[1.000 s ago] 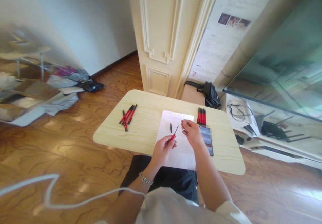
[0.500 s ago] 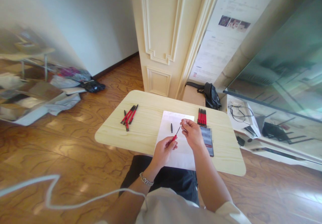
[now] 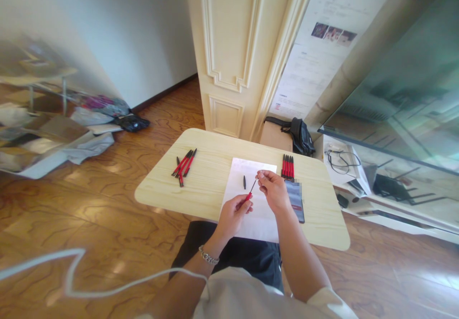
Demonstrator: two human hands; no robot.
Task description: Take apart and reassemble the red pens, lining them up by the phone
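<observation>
My left hand (image 3: 233,214) is closed round a red pen barrel (image 3: 248,196) over the paper. A thin dark refill (image 3: 253,185) sticks up out of the barrel, slanting to the right. At the refill's upper end, the thumb and fingertips of my right hand (image 3: 271,188) are pinched together. Whether a smaller part sits between them is too small to tell. A black pen tip section (image 3: 244,182) lies on the white paper (image 3: 234,175), left of the refill and apart from both hands.
Several red and black pens (image 3: 185,164) lie loosely at the table's left. More pens (image 3: 287,166) are lined up side by side at the right, above a phone (image 3: 296,204). The light wooden table (image 3: 161,185) has rounded corners. A black bag (image 3: 301,136) is behind it.
Hardly anything differs. My right fingertips have shifted very slightly left at the refill's end; my left hand keeps its hold on the barrel.
</observation>
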